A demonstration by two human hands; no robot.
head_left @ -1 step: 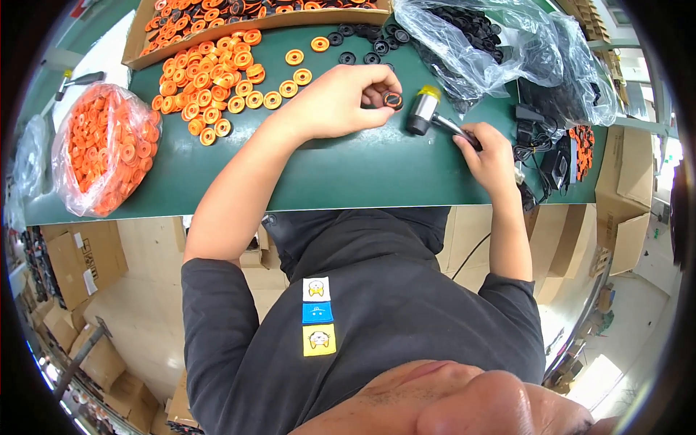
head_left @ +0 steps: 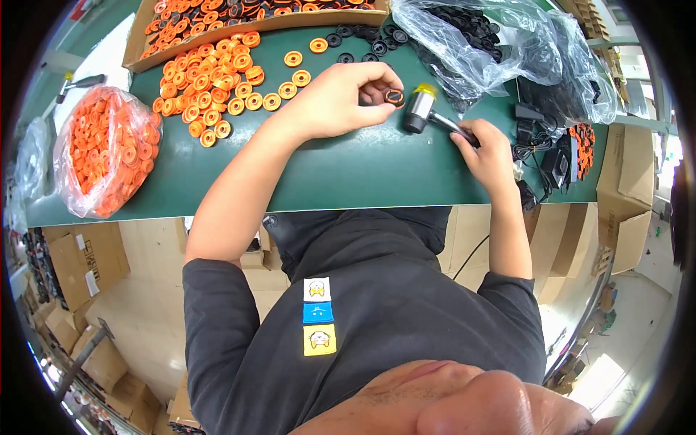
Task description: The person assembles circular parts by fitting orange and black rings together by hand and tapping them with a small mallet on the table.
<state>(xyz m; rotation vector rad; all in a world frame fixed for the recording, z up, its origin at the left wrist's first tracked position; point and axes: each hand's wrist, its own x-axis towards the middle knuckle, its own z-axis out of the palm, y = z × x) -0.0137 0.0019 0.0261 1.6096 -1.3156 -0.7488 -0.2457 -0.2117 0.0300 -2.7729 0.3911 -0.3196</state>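
Note:
Between the thumb and fingers of my left hand (head_left: 348,101) is a small round black wheel (head_left: 394,98) with an orange ring. My right hand (head_left: 489,151) grips the dark handle of a mallet (head_left: 419,110). Its metal head has one yellow face and one black face. That head hovers just right of the wheel, apart from it. Past my left hand, loose orange wheels (head_left: 288,90) lie near a dense heap of orange wheels (head_left: 210,76). Several black wheels (head_left: 379,47) lie beyond my left fingers.
A cardboard tray (head_left: 290,22) of orange and black wheels stands at the back. At left is a clear bag (head_left: 109,152) of orange parts. A plastic bag (head_left: 500,54) holds black parts at the back right. Cables and a black adapter (head_left: 557,163) lie right of my right hand.
The mallet head has shifted very slightly left, toward the wheel. My left hand keeps its hold on the wheel.

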